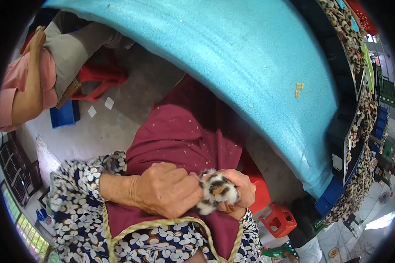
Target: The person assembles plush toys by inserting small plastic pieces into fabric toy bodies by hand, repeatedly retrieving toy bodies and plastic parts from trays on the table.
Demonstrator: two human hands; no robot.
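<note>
A small furry plush piece [216,196], white with black and brown patches, sits above my lap. My right hand [242,186] wraps round it from the right, its fingers curled behind the fur. My left hand [170,189] is a closed fist against the piece's left side. Whatever its thumb and fingers pinch is hidden. Below both hands lies a maroon apron [175,144] with pale lint on it, over my lap.
A table under a turquoise cover [250,57] stretches ahead, with a small yellowish piece [299,90] on it. Black bins of furry pieces [354,193] line the right. Red stools [280,220] stand at both sides. Another person [35,83] sits at left near a blue crate [65,115].
</note>
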